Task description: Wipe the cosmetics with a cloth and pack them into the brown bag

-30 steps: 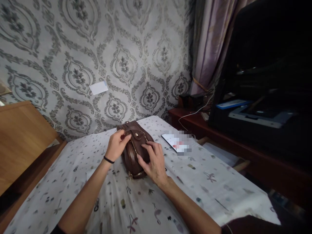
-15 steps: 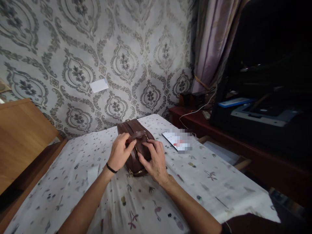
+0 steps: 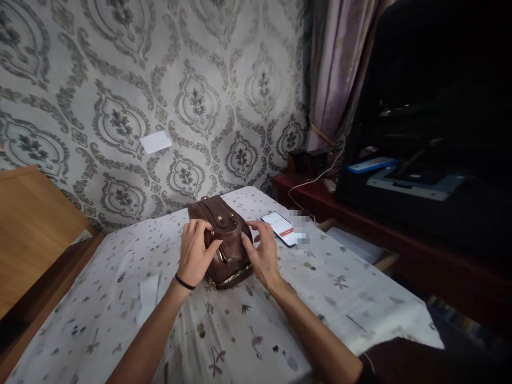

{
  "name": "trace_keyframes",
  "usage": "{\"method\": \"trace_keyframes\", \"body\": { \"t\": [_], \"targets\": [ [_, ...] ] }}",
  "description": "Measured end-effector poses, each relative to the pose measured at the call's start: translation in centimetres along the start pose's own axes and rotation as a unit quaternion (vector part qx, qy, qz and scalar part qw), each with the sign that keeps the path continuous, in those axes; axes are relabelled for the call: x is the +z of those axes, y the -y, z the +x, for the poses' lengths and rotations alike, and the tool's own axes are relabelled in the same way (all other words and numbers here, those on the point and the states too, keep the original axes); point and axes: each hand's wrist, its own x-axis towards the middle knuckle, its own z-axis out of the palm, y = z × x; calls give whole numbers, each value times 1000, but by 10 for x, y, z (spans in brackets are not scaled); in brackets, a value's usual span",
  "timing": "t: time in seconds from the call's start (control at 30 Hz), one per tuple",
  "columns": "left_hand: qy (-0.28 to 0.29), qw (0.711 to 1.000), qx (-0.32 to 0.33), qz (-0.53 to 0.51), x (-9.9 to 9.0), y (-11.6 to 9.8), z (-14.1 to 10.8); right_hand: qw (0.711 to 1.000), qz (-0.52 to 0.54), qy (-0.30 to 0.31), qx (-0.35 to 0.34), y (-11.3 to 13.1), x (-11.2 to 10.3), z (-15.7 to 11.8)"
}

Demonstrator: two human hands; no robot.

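Note:
A brown leather bag [image 3: 233,254] with gold zips lies on the cloth-covered table in front of me. A strap with a round metal stud [image 3: 221,219] lies along its top. My left hand [image 3: 197,250] grips the left side of the bag, fingers curled and thumb over the top near a short zip [image 3: 221,256]. My right hand [image 3: 264,255] holds the bag's right side, its thumb on the upper edge and index finger bent beyond it. Part of the bag's sides is hidden behind my fingers.
A lit phone [image 3: 280,228] lies right of the bag. A white paper strip [image 3: 149,296] is by my left forearm. A wooden panel [image 3: 36,224] stands left, a dark red desk [image 3: 304,186] with a white cable right. Patterned wallpaper [image 3: 196,101] covers the wall behind.
The blurred strap between my hands now lies down on the bag. My right hand has moved from the bag's top to its right side. The view has shifted slightly.

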Motion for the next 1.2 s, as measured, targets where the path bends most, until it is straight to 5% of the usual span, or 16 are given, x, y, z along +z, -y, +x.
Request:
{"method": "trace_keyframes", "body": {
  "t": [0.27,0.73,1.2],
  "targets": [
    [7,996,71,48,11,-26,-13,996,57,36,60,-9,4,0],
    [14,996,55,64,19,-11,-6,999,-18,29,25,-11,-1,3],
    [21,994,62,90,15,-16,-6,987,118,36,108,-14,-2,9]
  ]
}}
